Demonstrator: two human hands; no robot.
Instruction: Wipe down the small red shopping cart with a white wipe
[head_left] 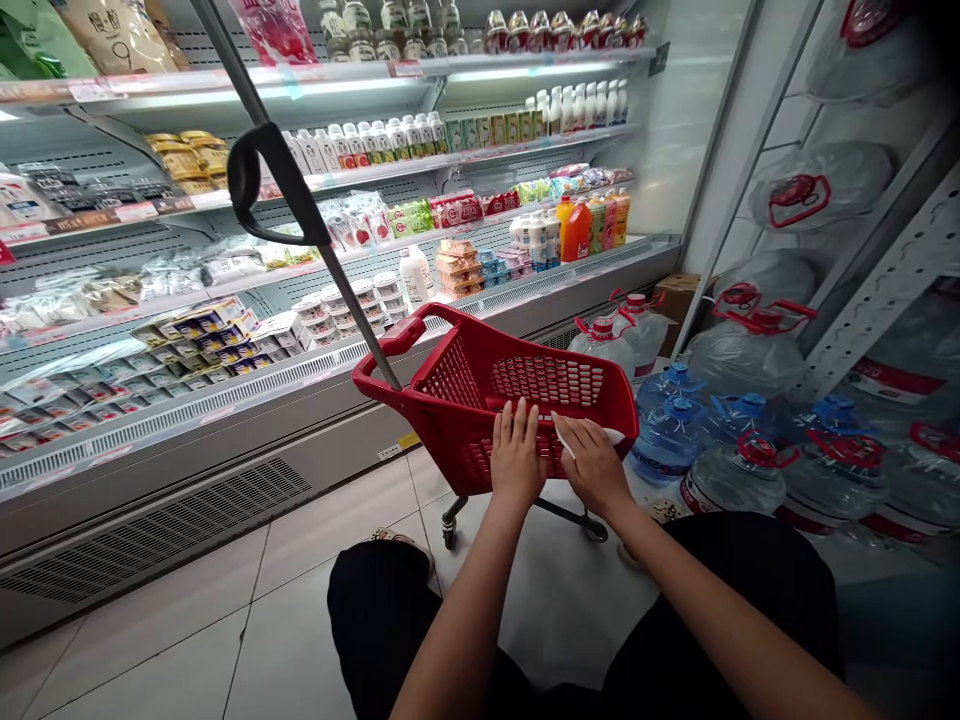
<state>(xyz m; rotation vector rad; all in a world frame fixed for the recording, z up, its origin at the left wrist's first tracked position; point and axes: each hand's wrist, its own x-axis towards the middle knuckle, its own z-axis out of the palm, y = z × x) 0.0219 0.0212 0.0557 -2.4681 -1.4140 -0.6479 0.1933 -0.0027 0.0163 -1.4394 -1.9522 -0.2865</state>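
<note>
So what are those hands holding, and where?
The right hand holds a white cloth by its middle; the left hand lies flat on the red basket.

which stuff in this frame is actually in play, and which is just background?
In play:
- red basket
- white cloth, under the right hand against the basket's side wall
- left hand, flat on the same wall
- pull handle of the basket

Background:
- water jugs on the floor
- juice bottles and packs on the cooler shelves
- cardboard box
</note>
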